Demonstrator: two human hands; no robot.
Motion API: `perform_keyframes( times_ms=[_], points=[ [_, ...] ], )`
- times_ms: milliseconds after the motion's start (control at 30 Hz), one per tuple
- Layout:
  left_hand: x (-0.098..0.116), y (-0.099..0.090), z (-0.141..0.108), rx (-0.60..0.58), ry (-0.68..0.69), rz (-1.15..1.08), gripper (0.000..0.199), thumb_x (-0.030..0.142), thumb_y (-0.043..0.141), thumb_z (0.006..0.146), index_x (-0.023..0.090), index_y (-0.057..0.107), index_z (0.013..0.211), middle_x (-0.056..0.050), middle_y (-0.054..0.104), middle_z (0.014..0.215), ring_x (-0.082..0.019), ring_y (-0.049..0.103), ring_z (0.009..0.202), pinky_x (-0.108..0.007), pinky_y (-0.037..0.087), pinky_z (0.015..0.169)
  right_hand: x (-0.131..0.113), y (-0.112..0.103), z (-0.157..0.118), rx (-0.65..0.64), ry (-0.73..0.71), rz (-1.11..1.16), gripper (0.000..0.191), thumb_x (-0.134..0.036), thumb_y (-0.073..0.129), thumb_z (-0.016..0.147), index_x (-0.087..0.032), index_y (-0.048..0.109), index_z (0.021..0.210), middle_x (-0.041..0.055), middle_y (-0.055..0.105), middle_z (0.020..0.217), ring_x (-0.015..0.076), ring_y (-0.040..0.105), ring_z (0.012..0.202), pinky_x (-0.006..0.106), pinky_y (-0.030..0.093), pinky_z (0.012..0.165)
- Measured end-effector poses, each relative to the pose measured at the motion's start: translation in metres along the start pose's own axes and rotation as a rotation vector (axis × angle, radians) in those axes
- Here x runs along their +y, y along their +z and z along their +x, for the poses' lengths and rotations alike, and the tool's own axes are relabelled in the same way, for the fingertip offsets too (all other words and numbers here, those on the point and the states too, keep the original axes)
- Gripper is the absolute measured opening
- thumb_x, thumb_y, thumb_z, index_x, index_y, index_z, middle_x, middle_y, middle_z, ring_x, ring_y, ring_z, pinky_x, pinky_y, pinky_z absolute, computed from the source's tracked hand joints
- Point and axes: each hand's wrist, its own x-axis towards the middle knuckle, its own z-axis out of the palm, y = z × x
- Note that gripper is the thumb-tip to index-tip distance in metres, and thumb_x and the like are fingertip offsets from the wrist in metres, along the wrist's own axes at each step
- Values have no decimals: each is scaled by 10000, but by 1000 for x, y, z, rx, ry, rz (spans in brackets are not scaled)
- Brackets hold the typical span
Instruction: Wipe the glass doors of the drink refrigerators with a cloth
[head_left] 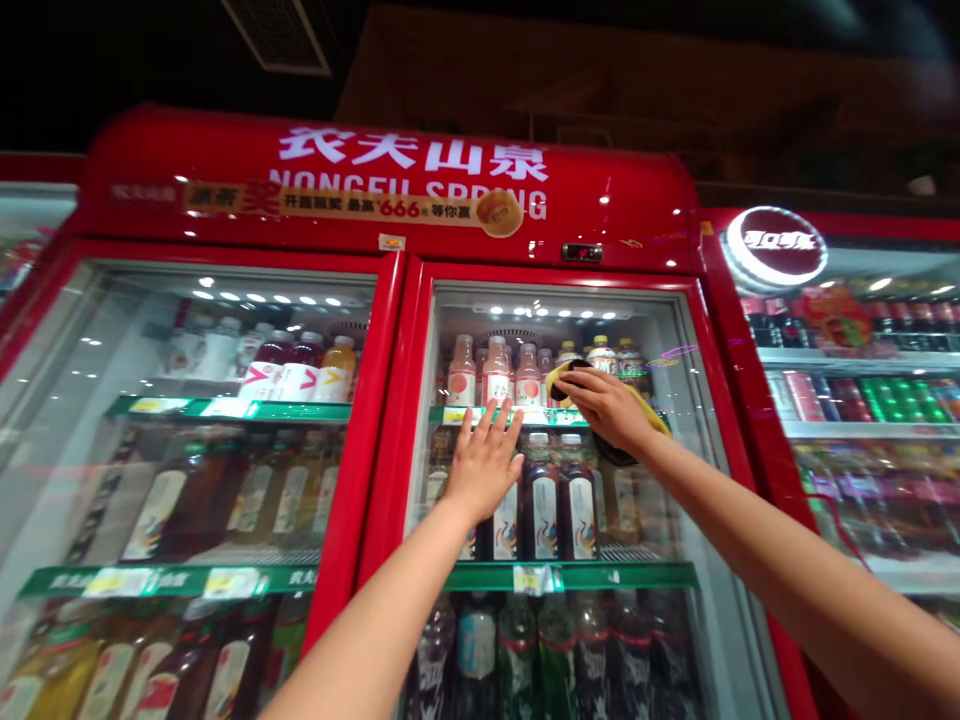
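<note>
My left hand (486, 462) lies with fingers spread against the glass door (645, 310) of a red drinks fridge (397, 350). Higher and to the right, my right hand (609, 408) presses a yellow and black cloth (556, 380) on the same pane. Part of the cloth is hidden under the palm, and its dark lower edge hangs below the wrist. Behind the glass, pale pink bottles (496, 372) stand on the upper shelf. Dark bottles with white labels (545, 505) fill the shelf below, partly covered by my left hand.
A second glass door with more bottles (300, 365) is on the left, past the red frame. At the right stands another fridge with a round lit sign (777, 245) and rows of cans (885, 400). Above the doors runs a lit red header (615, 190).
</note>
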Motion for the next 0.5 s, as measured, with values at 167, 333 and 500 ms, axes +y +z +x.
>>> perform_keyframes(
  times_ms=[167,333,500],
  points=[
    [-1,-3,-1,-30,9,9,700,490,452,992,214,231,1597,-81,228,1675,-270,173,1556,-528,180,1260,5,24,34,234,260,-51,411,-203,436,989,-249,645,1340,87,667,1327,269,562,1257,505,467,1077],
    [-15,-15,-2,-106,86,-45,654,457,487,988,205,308,1563,-91,272,1663,-252,197,1551,-478,216,1253,-40,47,65,86,175,-10,474,-184,428,986,-241,556,1439,59,580,1461,264,466,1391,488,418,1144],
    [-52,-37,-23,-119,145,-30,641,395,497,983,216,293,1564,-74,258,1670,-220,160,1559,-435,186,1268,-42,25,35,-88,-29,44,462,-206,439,1002,-296,546,1442,13,616,1423,227,507,1365,463,455,1116]
  ],
)
